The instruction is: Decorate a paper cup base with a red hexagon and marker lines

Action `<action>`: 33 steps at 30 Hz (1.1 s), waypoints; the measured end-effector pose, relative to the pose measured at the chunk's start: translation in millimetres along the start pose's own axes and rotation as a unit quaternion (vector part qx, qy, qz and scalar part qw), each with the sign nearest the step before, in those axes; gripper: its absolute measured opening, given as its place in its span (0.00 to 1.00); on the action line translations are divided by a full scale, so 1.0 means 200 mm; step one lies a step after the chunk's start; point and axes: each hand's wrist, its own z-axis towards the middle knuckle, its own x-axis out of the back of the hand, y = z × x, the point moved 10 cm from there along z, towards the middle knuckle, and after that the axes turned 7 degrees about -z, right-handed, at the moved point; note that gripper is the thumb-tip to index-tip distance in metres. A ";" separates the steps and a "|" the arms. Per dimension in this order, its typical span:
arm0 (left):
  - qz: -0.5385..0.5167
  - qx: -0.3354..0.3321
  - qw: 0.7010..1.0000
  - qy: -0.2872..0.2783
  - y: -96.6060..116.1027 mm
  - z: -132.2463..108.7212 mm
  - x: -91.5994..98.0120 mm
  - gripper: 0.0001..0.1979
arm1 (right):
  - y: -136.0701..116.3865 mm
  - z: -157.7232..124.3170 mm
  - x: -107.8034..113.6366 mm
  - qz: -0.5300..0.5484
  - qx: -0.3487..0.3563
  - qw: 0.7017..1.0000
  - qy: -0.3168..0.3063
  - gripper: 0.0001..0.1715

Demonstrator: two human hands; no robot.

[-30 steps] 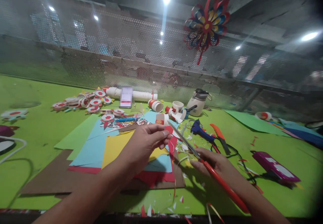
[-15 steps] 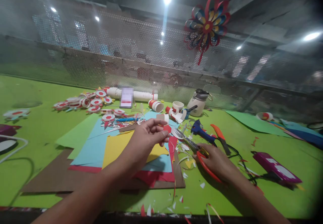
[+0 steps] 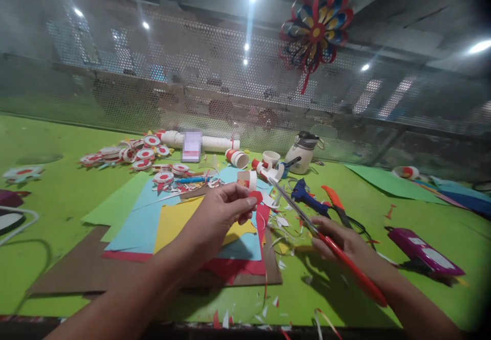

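Note:
My left hand [image 3: 224, 212] pinches a small red paper piece [image 3: 256, 196] above the stack of coloured sheets. Scissors [image 3: 351, 266] with red handles are gripped in my right hand [image 3: 341, 243]; their blades look closed and point up and left, the tips just right of the red piece. Under my left hand lie yellow paper [image 3: 178, 222], light blue paper [image 3: 134, 222] and red sheets on a brown board [image 3: 76, 266]. White and red paper scraps [image 3: 282, 221] are scattered below the scissors. A cut paper cup piece [image 3: 251, 179] stands just behind my left hand.
Behind are paper cups [image 3: 238, 158], a white jug [image 3: 301, 151], a phone [image 3: 191, 145] and a pile of red-and-white cup-base pieces [image 3: 146, 153]. To the right lie a blue glue gun [image 3: 307, 197], an orange-handled cutter [image 3: 334, 201] and a purple device [image 3: 425, 253] with a cord.
My right hand has shifted right and turned the scissors, whose blades have closed and whose handles swing towards the lower right. My left hand stays nearly in place with the red piece.

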 end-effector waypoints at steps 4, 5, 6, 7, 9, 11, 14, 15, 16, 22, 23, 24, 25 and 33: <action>0.015 0.005 1.000 -0.016 -0.01 -0.01 -0.02 0.09 | -0.18 -0.09 -0.02 0.087 0.081 0.990 -0.080 0.27; 0.018 0.007 1.000 -0.025 -0.01 -0.01 -0.03 0.09 | -0.21 -0.11 -0.02 0.091 0.100 0.987 -0.091 0.27; 0.016 0.010 0.999 -0.034 -0.01 -0.01 -0.04 0.09 | -0.24 -0.12 -0.02 0.090 0.111 0.985 -0.097 0.27; 0.009 0.015 0.999 -0.046 -0.02 -0.02 -0.05 0.09 | -0.25 -0.13 -0.02 0.085 0.115 0.985 -0.100 0.26; -0.013 0.028 0.997 -0.068 -0.03 -0.02 -0.07 0.09 | -0.27 -0.13 -0.02 0.071 0.117 0.986 -0.095 0.25; -0.033 0.038 0.996 -0.080 -0.03 -0.03 -0.09 0.10 | -0.28 -0.14 -0.02 0.053 0.123 0.987 -0.090 0.25; -0.041 0.046 0.995 -0.074 -0.03 -0.03 -0.09 0.10 | -0.30 -0.15 -0.01 0.024 0.140 0.986 -0.086 0.26; -0.039 0.048 0.996 -0.071 -0.03 -0.03 -0.09 0.10 | -0.31 -0.15 0.00 0.018 0.143 0.986 -0.085 0.26; -0.037 0.049 0.996 -0.068 -0.03 -0.03 -0.09 0.10 | -0.31 -0.15 0.00 0.014 0.144 0.986 -0.085 0.26; -0.037 0.059 0.996 -0.059 -0.04 -0.04 -0.08 0.09 | -0.33 -0.16 0.03 0.006 0.127 0.987 -0.093 0.21; -0.035 0.060 0.996 -0.057 -0.04 -0.04 -0.08 0.09 | -0.33 -0.16 0.04 0.009 0.125 0.988 -0.096 0.21; -0.033 0.060 0.996 -0.056 -0.04 -0.04 -0.08 0.09 | -0.34 -0.16 0.04 0.013 0.123 0.987 -0.098 0.21; -0.030 0.060 0.996 -0.055 -0.04 -0.04 -0.08 0.09 | -0.34 -0.16 0.04 0.015 0.122 0.988 -0.098 0.21; -0.031 0.057 0.997 -0.049 -0.05 -0.03 -0.08 0.10 | -0.30 -0.17 0.06 0.004 0.108 0.991 -0.081 0.25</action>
